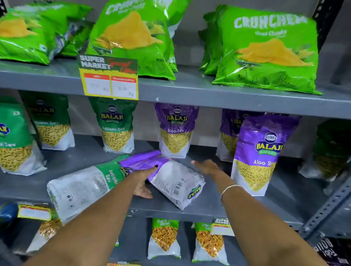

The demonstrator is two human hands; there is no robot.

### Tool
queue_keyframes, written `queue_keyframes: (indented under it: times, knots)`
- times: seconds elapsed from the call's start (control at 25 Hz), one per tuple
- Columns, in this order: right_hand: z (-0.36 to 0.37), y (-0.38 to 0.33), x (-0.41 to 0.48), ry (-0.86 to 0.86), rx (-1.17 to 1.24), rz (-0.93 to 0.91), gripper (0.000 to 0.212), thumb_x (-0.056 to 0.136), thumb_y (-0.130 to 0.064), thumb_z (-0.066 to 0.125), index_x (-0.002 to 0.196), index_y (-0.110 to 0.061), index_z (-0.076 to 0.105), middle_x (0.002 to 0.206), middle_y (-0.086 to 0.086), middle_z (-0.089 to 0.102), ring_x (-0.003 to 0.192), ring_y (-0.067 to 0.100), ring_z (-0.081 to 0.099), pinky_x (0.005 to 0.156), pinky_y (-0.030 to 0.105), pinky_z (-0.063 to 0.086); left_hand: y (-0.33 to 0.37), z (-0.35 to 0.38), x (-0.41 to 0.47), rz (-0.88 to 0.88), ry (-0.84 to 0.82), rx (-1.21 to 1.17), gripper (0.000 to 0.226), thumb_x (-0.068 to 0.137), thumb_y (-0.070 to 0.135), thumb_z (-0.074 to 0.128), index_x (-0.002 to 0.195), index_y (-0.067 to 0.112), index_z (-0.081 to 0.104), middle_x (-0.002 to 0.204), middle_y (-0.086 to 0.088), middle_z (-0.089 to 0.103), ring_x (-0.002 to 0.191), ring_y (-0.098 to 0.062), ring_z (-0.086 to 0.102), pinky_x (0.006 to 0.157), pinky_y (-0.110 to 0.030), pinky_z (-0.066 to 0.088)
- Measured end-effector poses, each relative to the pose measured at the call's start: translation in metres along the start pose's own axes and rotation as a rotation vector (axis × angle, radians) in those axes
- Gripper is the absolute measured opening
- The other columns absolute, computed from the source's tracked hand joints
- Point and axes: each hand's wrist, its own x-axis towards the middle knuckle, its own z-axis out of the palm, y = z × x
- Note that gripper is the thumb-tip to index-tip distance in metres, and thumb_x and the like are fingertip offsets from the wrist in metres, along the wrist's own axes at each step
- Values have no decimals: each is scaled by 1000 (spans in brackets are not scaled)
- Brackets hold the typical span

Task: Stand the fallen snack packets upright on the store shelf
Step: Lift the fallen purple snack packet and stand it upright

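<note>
A purple Aloo Sev packet lies fallen on the middle shelf, back side up. My left hand grips its left edge, fingers over the purple top and thumb underneath. A green Ratlami Sev packet lies flat to its left, hanging over the shelf's front edge, partly under my left forearm. My right hand hovers open just right of the purple packet, not touching it. An upright purple Aloo Sev packet stands to the right.
Upright green packets and purple packets line the back of the middle shelf. Green Crunchem bags fill the top shelf, with a price tag on its edge. Chana packets stand below. A slotted metal post is at right.
</note>
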Motion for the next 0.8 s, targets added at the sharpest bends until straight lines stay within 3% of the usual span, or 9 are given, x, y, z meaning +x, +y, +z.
queue_keyframes:
  times: [0.04, 0.12, 0.24, 0.32, 0.4, 0.48, 0.6, 0.72, 0.8]
  knots:
    - [3, 2, 8, -71, 50, 20, 69, 78, -55, 58, 120, 0, 57, 127, 7, 57, 121, 28, 51, 94, 32, 42, 1, 7, 3, 32, -1, -63, 80, 85, 41, 58, 144, 1, 23, 138, -26, 40, 119, -43, 49, 106, -51, 36]
    - [4, 4, 16, -257, 144, 33, 80, 67, -58, 67, 128, -8, 52, 132, -4, 50, 118, 23, 53, 102, 32, 41, 1, 11, 13, 86, 14, -133, 50, 86, 32, 59, 124, 1, 47, 91, -20, 61, 82, -33, 56, 101, -50, 40]
    - [3, 3, 22, -407, 159, 54, 59, 56, -53, 78, 100, -14, 67, 89, -1, 68, 81, 15, 62, 75, 29, 52, 1, 13, 16, 108, 74, -203, 26, 87, 26, 59, 81, 2, 52, 48, -15, 66, 64, -28, 55, 91, -49, 45]
    - [-3, 1, 23, -418, 131, 74, 38, 60, -44, 81, 82, -17, 67, 63, -4, 68, 64, 13, 58, 58, 24, 45, 6, 16, 6, 126, 50, -230, 30, 88, 30, 57, 76, 3, 53, 43, -14, 66, 59, -28, 60, 88, -49, 44]
    - [-5, -3, 21, -475, 86, 107, 34, 60, -40, 81, 78, -16, 65, 48, -5, 63, 57, 14, 51, 54, 24, 41, 11, 14, -1, 130, 18, -213, 33, 89, 34, 54, 73, 5, 53, 36, -12, 63, 64, -26, 57, 79, -46, 44]
    - [-9, -12, 13, -504, 34, 96, 36, 64, -36, 80, 87, -13, 65, 62, -1, 61, 65, 15, 52, 58, 27, 44, 18, 7, -7, 157, 6, -167, 34, 89, 37, 53, 73, 6, 54, 39, -10, 66, 68, -24, 55, 70, -44, 45]
    - [-16, -27, -3, -458, 10, 39, 31, 66, -27, 80, 84, -10, 61, 82, 5, 55, 87, 21, 51, 70, 37, 47, 40, -8, -8, 208, -39, -92, 35, 82, 41, 61, 93, 8, 58, 63, -10, 74, 77, -25, 60, 87, -47, 45]
    - [-18, -38, -17, -334, 114, -49, 31, 69, -16, 78, 63, -14, 48, 68, 0, 50, 72, 16, 51, 54, 28, 46, 62, -12, -13, 321, -23, 21, 67, 73, 42, 71, 130, 14, 48, 126, -10, 62, 116, -30, 56, 102, -49, 42]
    - [-10, -38, -20, -231, 252, -86, 36, 69, -3, 77, 65, -17, 44, 73, 0, 55, 72, 15, 56, 48, 27, 48, 71, -7, -14, 458, -37, 75, 65, 78, 35, 69, 134, 13, 46, 135, -4, 52, 128, -24, 49, 103, -44, 40]
